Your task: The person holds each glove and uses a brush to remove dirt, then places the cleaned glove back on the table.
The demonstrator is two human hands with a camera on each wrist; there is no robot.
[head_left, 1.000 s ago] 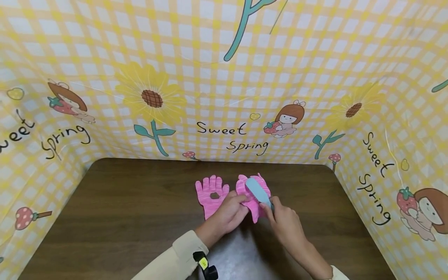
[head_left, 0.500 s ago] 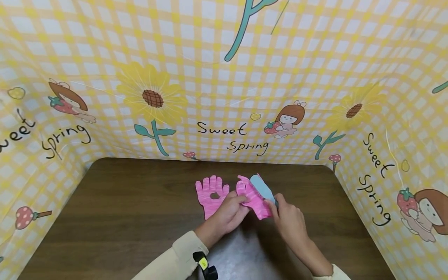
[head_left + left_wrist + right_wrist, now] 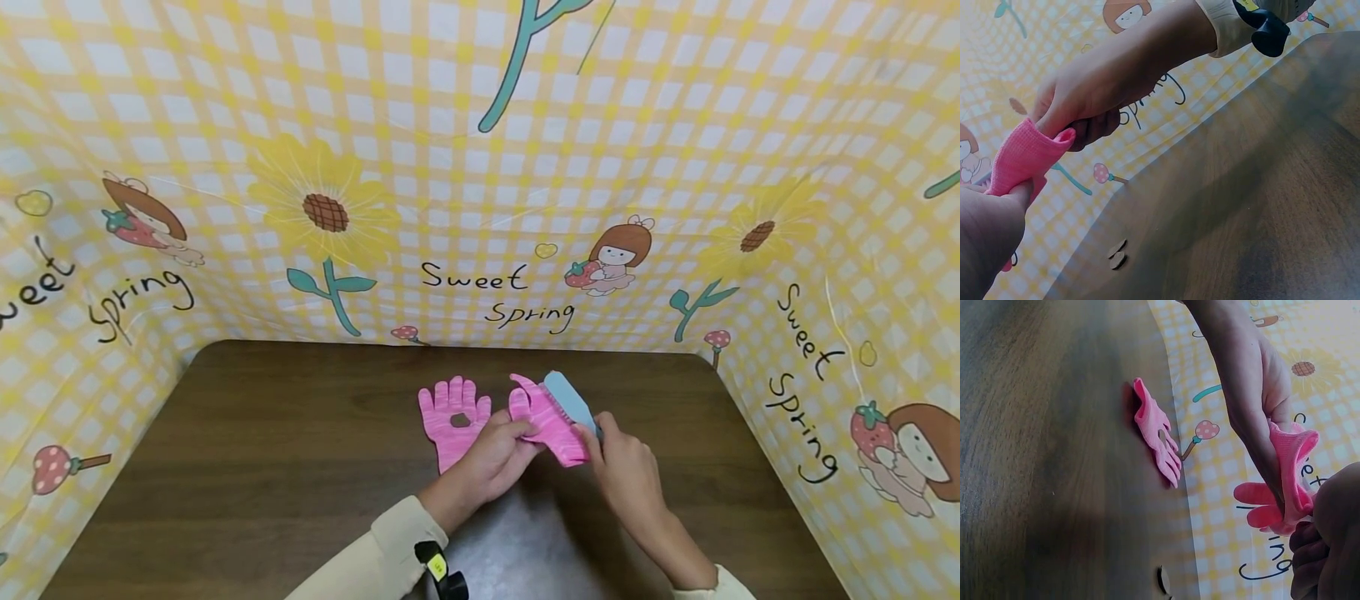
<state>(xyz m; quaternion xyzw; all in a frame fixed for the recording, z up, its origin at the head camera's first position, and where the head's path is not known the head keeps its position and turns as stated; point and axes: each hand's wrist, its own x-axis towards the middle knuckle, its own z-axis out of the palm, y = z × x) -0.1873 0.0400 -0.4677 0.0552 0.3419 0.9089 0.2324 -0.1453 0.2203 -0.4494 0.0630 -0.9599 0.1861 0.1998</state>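
My left hand [image 3: 501, 454] pinches a pink knitted glove [image 3: 550, 429] above the table, thumb on top near its middle. The glove's cuff points right, towards my right hand [image 3: 626, 467]. That hand grips the handle of a light blue brush [image 3: 570, 400], whose bristles lie along the glove's far right edge. In the left wrist view, my right hand [image 3: 1100, 103] is at the glove's cuff [image 3: 1029, 153], and the brush is hidden. A second pink glove [image 3: 448, 442] lies flat left of my hands, fingers away from me, with a dark brown oval spot on it.
Two small brown oval pieces [image 3: 1117, 255] lie on the dark wooden table [image 3: 300, 483] near its far edge. A yellow checked cloth [image 3: 480, 208] with printed flowers and figures hangs upright around the back and sides.
The held glove has turned from bunched to flatter, its cuff swinging right. My right hand has shifted slightly right with the brush, from over the glove's middle to its right edge.
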